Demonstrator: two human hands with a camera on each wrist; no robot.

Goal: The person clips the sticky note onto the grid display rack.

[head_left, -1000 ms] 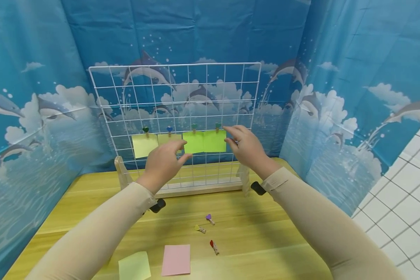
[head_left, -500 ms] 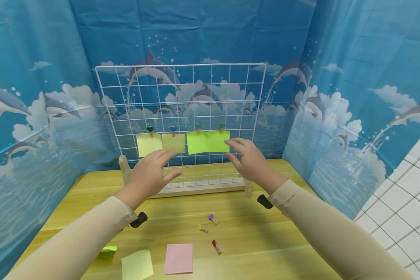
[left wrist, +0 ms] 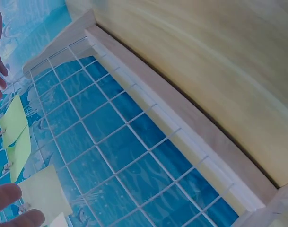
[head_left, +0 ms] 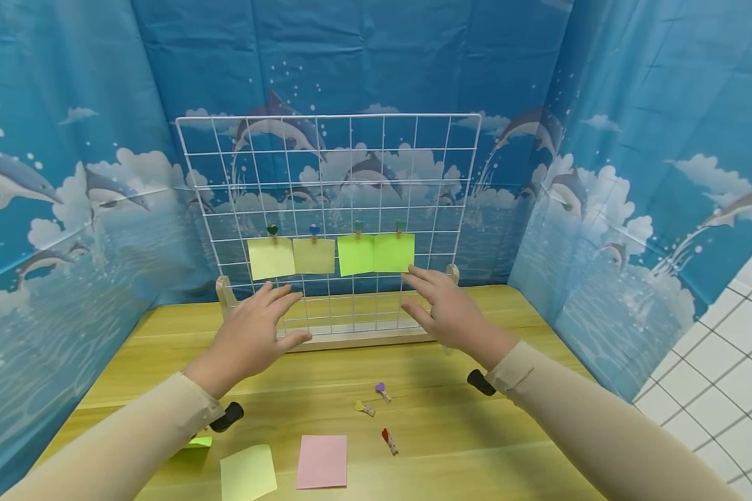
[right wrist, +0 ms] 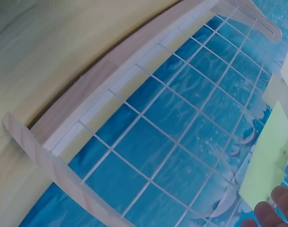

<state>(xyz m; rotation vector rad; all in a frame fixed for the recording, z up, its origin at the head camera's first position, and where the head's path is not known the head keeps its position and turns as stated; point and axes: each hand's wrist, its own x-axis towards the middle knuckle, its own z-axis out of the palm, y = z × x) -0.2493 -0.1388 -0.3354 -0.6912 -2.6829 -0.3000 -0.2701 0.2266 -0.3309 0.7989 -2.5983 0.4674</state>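
Observation:
My left hand, fingers spread, hovers in front of the lower left of a white wire grid and holds nothing. Off the lower right corner of the bright green notes, my right hand is likewise empty, its fingers extended. Four notes hang in a row from heart-topped clothespins: a pale yellow note, a duller yellow note, and two bright green notes side by side. Dark green and blue hearts top the left clothespins; teal ones top the right.
On the wooden table lie purple, yellow and red heart clothespins. Nearby are a pink note pad, a yellow note and a green note partly behind the left sleeve. A wooden base supports the grid.
Both hands have drawn down and away from the hanging notes, the left also moving leftward and spreading its fingers. The notes stay hanging. The head view has shifted slightly.

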